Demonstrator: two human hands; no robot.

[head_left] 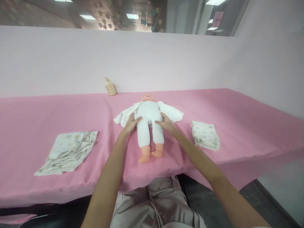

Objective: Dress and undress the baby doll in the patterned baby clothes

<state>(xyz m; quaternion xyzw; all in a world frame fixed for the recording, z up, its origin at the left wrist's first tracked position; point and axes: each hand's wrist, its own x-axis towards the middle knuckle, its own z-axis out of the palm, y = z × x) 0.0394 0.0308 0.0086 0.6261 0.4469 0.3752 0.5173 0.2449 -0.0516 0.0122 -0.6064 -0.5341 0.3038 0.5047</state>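
A baby doll (148,112) with a white cloth body lies on its back, head toward the wall and bare feet toward me. Its open white top (171,111) is spread out on both sides beneath it. My left hand (132,123) grips the doll's hip on the left, thumb over the upper thigh. On the other hip, my right hand (166,122) holds on in the same way, thumb on the front. The fingers of both hands are partly hidden at the doll's sides.
The doll lies on a pink-covered table (237,126). A folded patterned cloth (68,150) lies at the left, and a smaller folded cloth (205,135) at the right. A pump bottle (110,86) stands at the back by the white wall (142,60).
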